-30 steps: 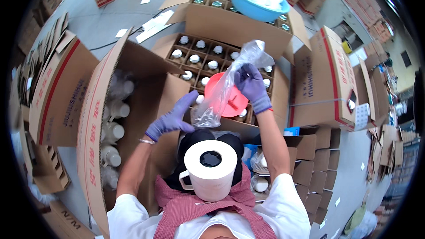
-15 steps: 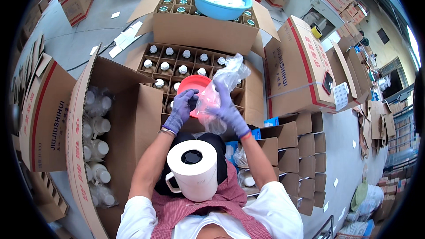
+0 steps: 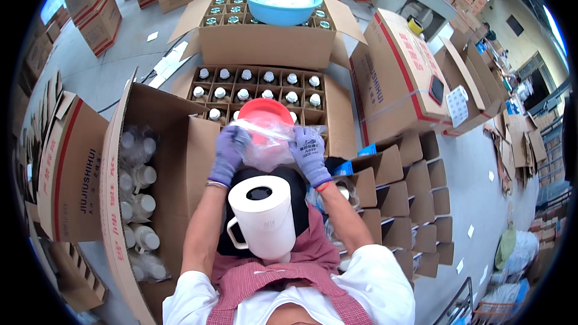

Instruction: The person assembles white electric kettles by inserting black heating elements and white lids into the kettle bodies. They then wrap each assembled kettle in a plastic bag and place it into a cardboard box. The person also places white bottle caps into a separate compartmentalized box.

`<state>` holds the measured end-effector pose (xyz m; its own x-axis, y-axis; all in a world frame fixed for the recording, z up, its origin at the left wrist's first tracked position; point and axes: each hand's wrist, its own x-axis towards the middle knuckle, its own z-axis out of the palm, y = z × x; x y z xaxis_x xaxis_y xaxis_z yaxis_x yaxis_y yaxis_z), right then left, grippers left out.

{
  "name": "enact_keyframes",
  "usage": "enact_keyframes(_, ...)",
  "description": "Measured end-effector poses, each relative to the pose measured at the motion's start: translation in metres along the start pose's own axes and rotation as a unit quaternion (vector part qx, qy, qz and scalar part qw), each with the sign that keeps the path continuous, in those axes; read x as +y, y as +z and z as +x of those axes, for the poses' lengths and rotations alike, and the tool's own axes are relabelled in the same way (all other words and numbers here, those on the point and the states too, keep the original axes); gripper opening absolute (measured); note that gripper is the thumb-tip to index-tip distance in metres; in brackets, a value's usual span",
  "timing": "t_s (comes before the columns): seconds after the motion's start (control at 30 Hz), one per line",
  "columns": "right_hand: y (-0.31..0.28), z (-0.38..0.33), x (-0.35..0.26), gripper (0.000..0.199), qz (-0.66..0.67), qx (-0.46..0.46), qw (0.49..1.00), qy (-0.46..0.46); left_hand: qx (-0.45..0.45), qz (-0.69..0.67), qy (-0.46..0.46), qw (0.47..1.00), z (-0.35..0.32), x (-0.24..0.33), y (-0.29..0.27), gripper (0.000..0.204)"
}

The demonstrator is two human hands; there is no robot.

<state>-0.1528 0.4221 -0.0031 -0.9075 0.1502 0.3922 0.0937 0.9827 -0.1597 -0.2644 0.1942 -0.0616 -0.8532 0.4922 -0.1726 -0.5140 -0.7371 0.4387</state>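
Between my two purple-gloved hands a clear plastic bag [image 3: 268, 147] is stretched sideways. My left hand [image 3: 229, 149] is closed on one side of it, its fingers partly blurred. My right hand [image 3: 309, 151] pinches the other side. Just beyond the bag, a red round bowl [image 3: 265, 108] rests on the divided carton, partly seen through the plastic. A white jug [image 3: 263, 219] with a side handle and a dark round opening in its lid sits upright on my lap, touched by neither hand.
White-capped bottles [image 3: 242, 94] fill the divided carton ahead. Behind it, a blue basin [image 3: 282, 12] of white pieces rests on another carton. An open carton [image 3: 198, 162] with bagged white jugs stands left; cardboard dividers [image 3: 400, 204] are at right. A phone [image 3: 436, 89] lies on a closed carton [image 3: 397, 78].
The bag has come down from a raised, bunched position and is now spread between both hands. My right hand has lowered, and my left hand has moved left and slightly nearer.
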Motion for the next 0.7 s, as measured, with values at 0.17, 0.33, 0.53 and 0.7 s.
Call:
enact_keyframes(0.17,-0.001,-0.072,0.026,0.019,0.268,0.028,0.957,0.106,-0.023,0.555,0.18,0.812,-0.119,-0.001,0.041,0.035)
enact_keyframes(0.33,-0.117,-0.163,-0.037,0.031,0.303,0.111,0.934,-0.151,0.013,0.655,0.15,0.741,-0.265,0.01,0.038,0.058)
enact_keyframes(0.53,-0.113,-0.261,-0.02,0.024,0.264,-0.009,0.932,-0.249,0.009,0.587,0.23,0.776,-0.284,-0.048,-0.002,0.057)
enact_keyframes(0.7,-0.129,-0.293,-0.011,0.054,0.306,-0.067,0.936,-0.159,0.026,0.417,0.12,0.901,-0.25,-0.039,0.053,0.053)
